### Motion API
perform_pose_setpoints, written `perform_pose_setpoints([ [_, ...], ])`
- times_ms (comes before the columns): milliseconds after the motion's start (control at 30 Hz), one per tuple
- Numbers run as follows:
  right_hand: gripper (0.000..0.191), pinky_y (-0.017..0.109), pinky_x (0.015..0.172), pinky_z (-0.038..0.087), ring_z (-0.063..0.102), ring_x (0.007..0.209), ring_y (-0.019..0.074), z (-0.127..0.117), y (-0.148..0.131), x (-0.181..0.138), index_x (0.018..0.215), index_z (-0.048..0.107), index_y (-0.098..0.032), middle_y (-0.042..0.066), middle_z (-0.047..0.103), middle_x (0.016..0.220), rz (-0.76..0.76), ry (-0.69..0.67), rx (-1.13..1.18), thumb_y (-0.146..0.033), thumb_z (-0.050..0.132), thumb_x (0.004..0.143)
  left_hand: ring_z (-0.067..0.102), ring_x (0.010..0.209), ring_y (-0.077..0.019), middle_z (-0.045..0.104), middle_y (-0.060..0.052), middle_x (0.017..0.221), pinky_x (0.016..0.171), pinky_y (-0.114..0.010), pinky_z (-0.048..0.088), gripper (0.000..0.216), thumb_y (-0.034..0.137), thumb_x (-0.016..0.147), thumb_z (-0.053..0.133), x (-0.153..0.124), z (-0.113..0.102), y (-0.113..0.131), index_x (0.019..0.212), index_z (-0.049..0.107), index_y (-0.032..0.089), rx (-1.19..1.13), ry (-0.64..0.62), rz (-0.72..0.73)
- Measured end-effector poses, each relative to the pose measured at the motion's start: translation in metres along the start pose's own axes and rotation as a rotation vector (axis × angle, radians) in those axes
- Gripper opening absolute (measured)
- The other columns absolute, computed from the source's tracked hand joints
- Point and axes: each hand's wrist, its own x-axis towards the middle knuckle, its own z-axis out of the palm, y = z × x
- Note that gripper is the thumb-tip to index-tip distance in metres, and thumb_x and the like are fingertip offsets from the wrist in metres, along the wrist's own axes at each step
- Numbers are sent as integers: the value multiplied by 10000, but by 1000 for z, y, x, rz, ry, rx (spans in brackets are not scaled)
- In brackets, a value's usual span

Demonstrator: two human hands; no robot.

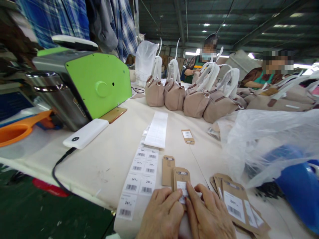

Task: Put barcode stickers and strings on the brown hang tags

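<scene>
My left hand (161, 214) and my right hand (208, 215) meet at the near edge of the table (109, 156). Together their fingertips press a white barcode sticker onto a brown paper hang tag (181, 177). A second brown tag (167, 170) lies just left of it. A strip of barcode stickers (141, 176) runs up the table on the left of my hands. A fanned pile of labelled brown tags (236, 205) lies right of my right hand.
A green and grey machine (84, 83) and a white power bank (86, 132) stand at the left. Several beige handbags (194, 99) line the far side, with two people seated behind. Clear plastic (264, 139) covers a blue bin (301, 192) on the right. A lone tag (187, 136) lies mid-table.
</scene>
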Motion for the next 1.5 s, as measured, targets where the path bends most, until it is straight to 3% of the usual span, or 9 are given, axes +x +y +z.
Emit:
perform_pose_setpoints([
  [133,309,326,626,490,635,755,218,0,3,-1,1091,603,-136,108,649,871,50,22,28,-320,478,878,534,790,-167,697,-26,929,683,-290,450,290,135,903,358,-3,0,0,717,574,185,18,-31,2],
  [233,255,295,678,505,644,770,189,1,4,6,1018,604,-145,91,657,860,237,22,183,-303,437,908,533,813,-173,692,-36,949,701,-305,456,252,113,875,386,-10,3,0,710,562,183,2,-26,-19],
  [367,327,321,710,518,660,818,197,-2,2,29,1053,597,-153,94,676,920,504,-71,386,-312,342,925,545,828,-178,694,-31,963,724,-313,460,205,111,862,408,-17,9,-1,725,543,181,-9,-8,-48],
  [500,323,334,679,502,665,768,202,-2,0,43,967,643,-201,74,676,904,586,-172,475,-293,342,895,546,793,-173,697,-36,919,711,-315,469,246,133,884,380,-17,11,-1,696,529,188,-13,34,-48],
  [800,311,358,763,487,636,825,204,0,-2,40,983,652,-190,76,659,947,682,-21,698,-365,436,844,586,812,-169,696,-32,982,733,-318,509,183,90,852,423,-6,-5,2,735,526,185,7,-90,-25],
  [1033,331,308,575,507,646,628,194,3,-1,46,942,639,-188,22,701,715,938,-33,1138,-435,615,723,589,887,-189,651,-83,1026,745,-323,526,144,114,839,425,-8,-8,2,832,554,178,-65,-98,-59],
  [1200,385,267,579,553,661,628,162,-11,1,45,897,614,-176,7,710,736,1129,179,1528,-402,753,619,585,997,-199,600,-98,1095,812,-311,523,120,172,797,509,-10,-17,2,904,557,197,-291,-67,-264],
  [1367,337,222,608,547,658,664,135,-25,-2,36,834,650,-189,-8,710,728,1147,299,1607,-356,794,580,566,631,-128,624,-1,749,591,-234,485,149,294,788,578,14,-28,24,905,562,204,-435,3,-705],
  [1500,364,222,554,527,632,638,144,-34,-4,28,815,664,-178,2,698,706,1212,319,1635,-395,799,555,546,506,-105,608,34,589,504,-205,443,195,333,753,581,31,-26,44,867,543,179,-800,-240,-1054],
])
